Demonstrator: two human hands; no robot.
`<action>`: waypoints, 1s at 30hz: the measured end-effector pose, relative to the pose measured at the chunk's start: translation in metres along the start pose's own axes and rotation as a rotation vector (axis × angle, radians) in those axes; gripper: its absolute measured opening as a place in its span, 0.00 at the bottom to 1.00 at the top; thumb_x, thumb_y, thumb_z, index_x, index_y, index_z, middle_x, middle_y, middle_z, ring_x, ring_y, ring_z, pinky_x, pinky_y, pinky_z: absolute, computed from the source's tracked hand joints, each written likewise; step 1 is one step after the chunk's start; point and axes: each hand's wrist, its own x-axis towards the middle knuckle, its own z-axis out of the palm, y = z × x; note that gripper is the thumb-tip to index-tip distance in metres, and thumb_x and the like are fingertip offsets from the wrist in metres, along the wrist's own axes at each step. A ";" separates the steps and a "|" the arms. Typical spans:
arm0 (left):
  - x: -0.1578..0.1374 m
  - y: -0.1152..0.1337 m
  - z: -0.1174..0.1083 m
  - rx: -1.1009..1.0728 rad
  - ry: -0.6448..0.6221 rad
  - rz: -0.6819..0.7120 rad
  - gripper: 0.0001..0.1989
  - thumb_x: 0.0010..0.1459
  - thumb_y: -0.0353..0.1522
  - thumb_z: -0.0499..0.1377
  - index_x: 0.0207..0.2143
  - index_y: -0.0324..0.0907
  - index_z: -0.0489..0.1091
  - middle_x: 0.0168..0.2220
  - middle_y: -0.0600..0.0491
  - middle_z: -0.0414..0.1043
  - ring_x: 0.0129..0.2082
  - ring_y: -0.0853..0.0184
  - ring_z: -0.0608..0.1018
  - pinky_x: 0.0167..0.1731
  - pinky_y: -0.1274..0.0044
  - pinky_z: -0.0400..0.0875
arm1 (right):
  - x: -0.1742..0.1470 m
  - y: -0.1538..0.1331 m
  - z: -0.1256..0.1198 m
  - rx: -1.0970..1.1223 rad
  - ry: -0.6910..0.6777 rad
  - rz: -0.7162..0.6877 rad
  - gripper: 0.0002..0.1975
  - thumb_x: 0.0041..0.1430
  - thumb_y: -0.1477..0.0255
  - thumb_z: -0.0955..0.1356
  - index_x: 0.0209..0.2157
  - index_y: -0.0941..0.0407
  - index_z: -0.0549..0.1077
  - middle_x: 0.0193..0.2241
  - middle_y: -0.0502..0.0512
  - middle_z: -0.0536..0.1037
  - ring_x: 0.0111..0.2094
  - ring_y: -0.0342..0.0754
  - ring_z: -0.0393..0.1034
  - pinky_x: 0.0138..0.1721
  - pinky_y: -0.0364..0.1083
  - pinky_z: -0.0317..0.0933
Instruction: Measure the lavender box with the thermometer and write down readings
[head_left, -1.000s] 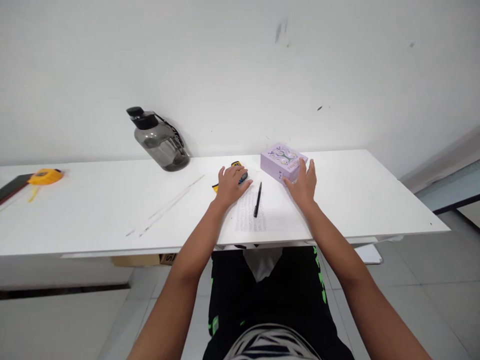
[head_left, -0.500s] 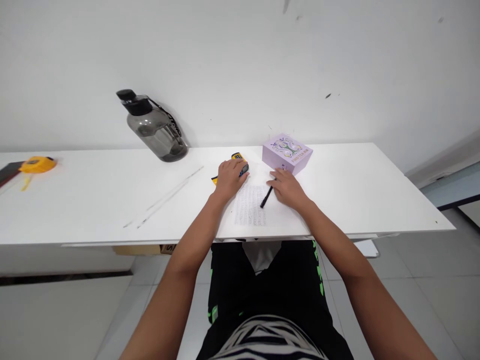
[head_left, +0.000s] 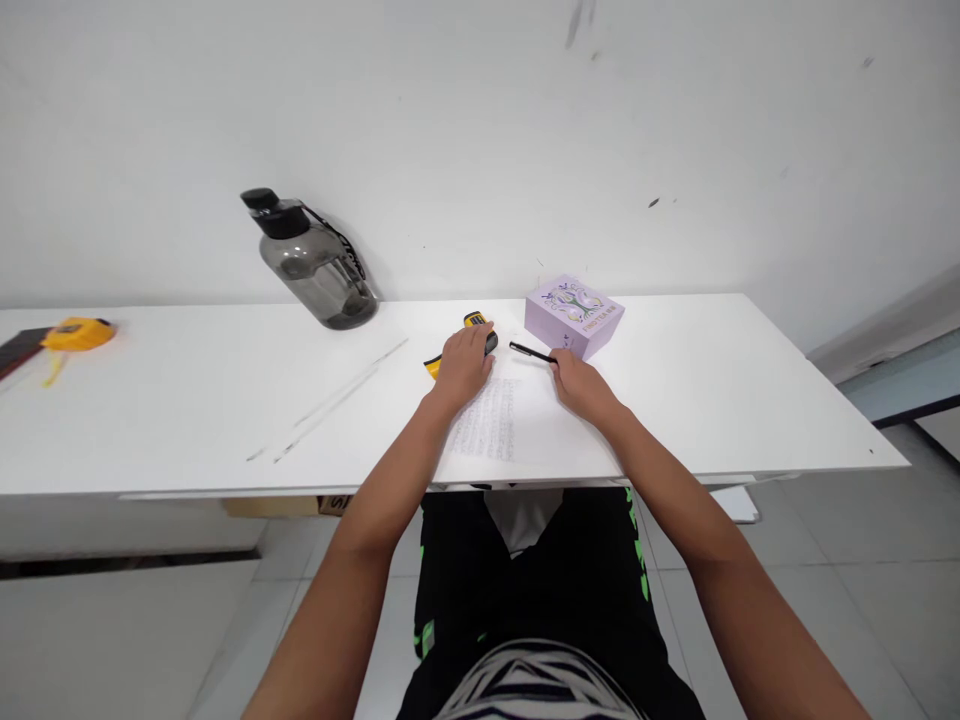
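Note:
My left hand [head_left: 463,368] lies over a yellow-and-black gun-shaped device [head_left: 475,319], which looks like an infrared thermometer. Its fingers curve round the middle of the device and hide much of it; a yellow end pokes out to the left. In my right hand [head_left: 583,384] is a black pen [head_left: 531,351], pinched at one end, with the other end pointing left toward the device. Below both hands lies a sheet of paper [head_left: 487,425] with rows of small writing. A lilac box [head_left: 574,310] with a printed tree stands just beyond my right hand.
On the white table [head_left: 697,390], a grey see-through bottle [head_left: 319,265] with a black cap stands at the back left. A yellow tape measure [head_left: 79,334] lies at the far left beside a dark flat item [head_left: 22,350]. The wall [head_left: 465,150] borders the table's back edge.
The pen has swung round in my right hand: its free end pointed down at the paper and now points left. My left hand stays on the device, slightly shifted.

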 end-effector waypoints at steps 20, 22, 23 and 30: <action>-0.008 0.035 0.015 -0.009 -0.120 0.157 0.08 0.64 0.37 0.60 0.35 0.44 0.77 0.47 0.48 0.80 0.55 0.55 0.75 0.67 0.57 0.52 | 0.001 -0.007 0.019 0.771 0.143 0.065 0.26 0.69 0.48 0.56 0.49 0.53 0.70 0.23 0.46 0.68 0.25 0.47 0.66 0.33 0.48 0.64; -0.008 0.037 0.014 0.004 -0.119 0.149 0.09 0.64 0.37 0.60 0.33 0.43 0.77 0.44 0.46 0.79 0.53 0.54 0.75 0.66 0.58 0.55 | 0.005 -0.007 0.022 0.833 0.089 0.152 0.20 0.67 0.52 0.60 0.47 0.52 0.70 0.20 0.43 0.66 0.24 0.46 0.63 0.31 0.46 0.60; -0.008 0.037 0.014 0.004 -0.115 0.151 0.10 0.64 0.37 0.60 0.33 0.43 0.77 0.44 0.45 0.79 0.53 0.53 0.75 0.65 0.58 0.55 | 0.006 -0.007 0.023 0.849 0.058 0.186 0.18 0.65 0.55 0.61 0.46 0.52 0.69 0.19 0.42 0.66 0.24 0.46 0.63 0.31 0.46 0.59; -0.006 0.025 0.013 0.037 -0.057 0.105 0.12 0.67 0.36 0.56 0.36 0.43 0.78 0.53 0.45 0.77 0.59 0.51 0.70 0.67 0.55 0.52 | 0.011 -0.011 0.016 0.826 -0.081 0.260 0.12 0.58 0.63 0.63 0.41 0.52 0.70 0.16 0.41 0.66 0.22 0.45 0.63 0.31 0.45 0.57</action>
